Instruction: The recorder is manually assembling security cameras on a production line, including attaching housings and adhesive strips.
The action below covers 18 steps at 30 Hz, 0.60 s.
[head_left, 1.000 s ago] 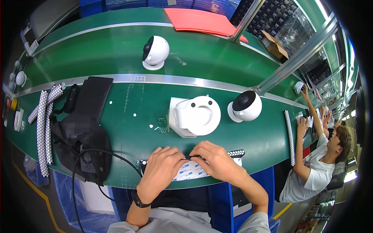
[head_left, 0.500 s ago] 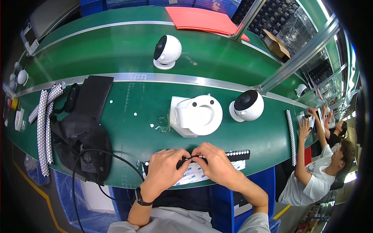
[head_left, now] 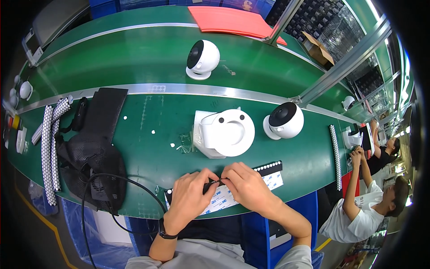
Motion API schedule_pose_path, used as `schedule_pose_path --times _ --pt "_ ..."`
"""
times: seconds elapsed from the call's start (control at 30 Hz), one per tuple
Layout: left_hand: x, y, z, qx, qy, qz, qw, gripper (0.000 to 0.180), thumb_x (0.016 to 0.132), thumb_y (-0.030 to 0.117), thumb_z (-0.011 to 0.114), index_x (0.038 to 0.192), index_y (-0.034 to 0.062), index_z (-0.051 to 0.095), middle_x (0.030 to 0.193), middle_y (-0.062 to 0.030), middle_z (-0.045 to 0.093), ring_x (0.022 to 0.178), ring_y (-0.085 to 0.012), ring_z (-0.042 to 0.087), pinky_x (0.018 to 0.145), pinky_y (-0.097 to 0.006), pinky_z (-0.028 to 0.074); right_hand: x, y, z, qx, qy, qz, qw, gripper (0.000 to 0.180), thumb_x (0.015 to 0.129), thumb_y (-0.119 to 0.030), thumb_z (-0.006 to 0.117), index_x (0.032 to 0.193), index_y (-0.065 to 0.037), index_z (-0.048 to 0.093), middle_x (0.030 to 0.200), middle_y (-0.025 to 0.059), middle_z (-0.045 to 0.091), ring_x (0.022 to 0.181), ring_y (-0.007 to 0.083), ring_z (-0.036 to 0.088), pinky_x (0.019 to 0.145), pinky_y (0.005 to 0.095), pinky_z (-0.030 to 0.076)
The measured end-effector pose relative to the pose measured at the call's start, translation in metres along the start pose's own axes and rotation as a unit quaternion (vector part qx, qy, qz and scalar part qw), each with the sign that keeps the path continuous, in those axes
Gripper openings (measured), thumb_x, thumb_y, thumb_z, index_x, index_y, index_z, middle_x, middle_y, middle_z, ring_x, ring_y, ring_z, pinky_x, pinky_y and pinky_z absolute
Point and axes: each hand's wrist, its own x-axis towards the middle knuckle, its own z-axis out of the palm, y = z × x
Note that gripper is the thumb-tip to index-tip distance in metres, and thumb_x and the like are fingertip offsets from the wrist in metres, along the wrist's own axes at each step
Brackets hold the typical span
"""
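My left hand point(head_left: 193, 190) and my right hand point(head_left: 247, 186) meet near the table's front edge, thumbs and fingers pinched around a small black piece point(head_left: 219, 181) whose exact kind I cannot make out. Below them lies a white backing sheet with blue print point(head_left: 224, 199). Along its far edge runs a black strip with a row of white dots point(head_left: 268, 168), partly covered by my hands. Just beyond stands a white plastic housing point(head_left: 208, 134) with a round ring-shaped face and two black dots. A white ball-shaped camera with a black front point(head_left: 286, 121) sits to its right.
Another ball camera point(head_left: 208, 58) stands on the green conveyor belt point(head_left: 121, 58). At left are a black mesh bag point(head_left: 92, 161), a looping black cable point(head_left: 134, 180) and honeycomb-patterned tubes point(head_left: 47, 152). Red foam sheets point(head_left: 230, 20) lie at the back. A co-worker point(head_left: 358, 206) sits at right.
The ball camera on the belt has moved right. My right hand has shifted slightly left, still pinching. The co-worker's hands have come down and closer together.
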Motion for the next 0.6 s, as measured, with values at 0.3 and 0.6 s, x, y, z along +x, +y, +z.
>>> schedule_pose_path --times 0.3,0.6 --pt "0.000 -0.003 0.001 0.022 0.005 -0.005 1.000 0.017 0.089 0.015 0.081 0.098 0.0072 0.069 0.083 -0.0094 0.075 0.078 -0.0317 0.069 0.078 -0.043 0.050 0.004 0.003 -0.004 -0.096 -0.039 -0.109 0.989 0.029 0.072 0.006 0.071 0.100 0.001 0.064 0.104 0.0131 0.062 0.092 0.0333 0.062 0.083 0.0427 0.053" --pt "-0.001 -0.002 -0.003 0.080 0.018 0.029 0.996 0.019 0.085 0.015 0.084 0.093 0.0066 0.070 0.093 -0.0058 0.068 0.092 -0.0290 0.064 0.082 -0.042 0.046 0.004 -0.008 -0.004 -0.212 -0.066 -0.175 0.959 0.022 0.078 -0.009 0.069 0.097 0.001 0.064 0.096 0.0117 0.058 0.088 0.0276 0.059 0.079 0.0392 0.051"
